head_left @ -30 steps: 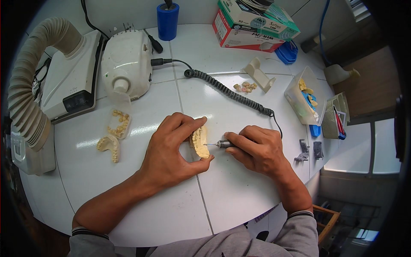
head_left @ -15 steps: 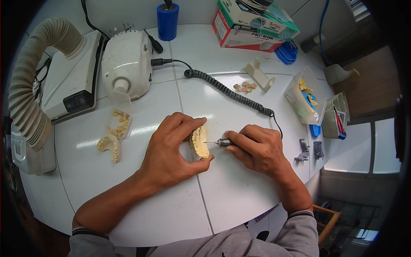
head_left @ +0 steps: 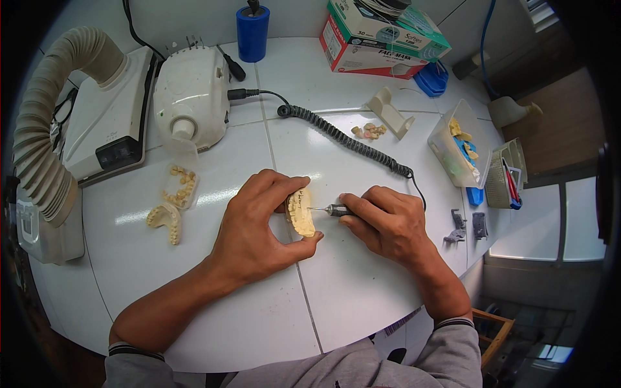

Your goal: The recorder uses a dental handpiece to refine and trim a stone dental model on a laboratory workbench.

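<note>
My left hand (head_left: 259,223) grips a yellowish plaster dental model (head_left: 301,213) on its edge, index finger at the top and thumb at the bottom. Dark handwriting marks the model's face. In my right hand (head_left: 388,223) is a rotary handpiece (head_left: 339,210), its thin metal bur pointing left at the model. The bur's tip is at or very close to the plaster; contact cannot be made out. The handpiece's rear part is hidden by my fingers. A coiled black cord (head_left: 349,139) runs from the white control unit (head_left: 191,97) toward my right hand.
Left of my hand lie another plaster dental arch (head_left: 165,221) and a small clear tray (head_left: 180,187) of tooth pieces. A ribbed suction hose (head_left: 40,149) curves at far left. Loose teeth (head_left: 369,131), a cream holder (head_left: 391,114), a plastic bin (head_left: 456,145) and mask boxes (head_left: 388,42) stand beyond.
The dental model has tilted slightly in my left hand and moved a little left. My right hand with the handpiece has shifted slightly left and upward.
</note>
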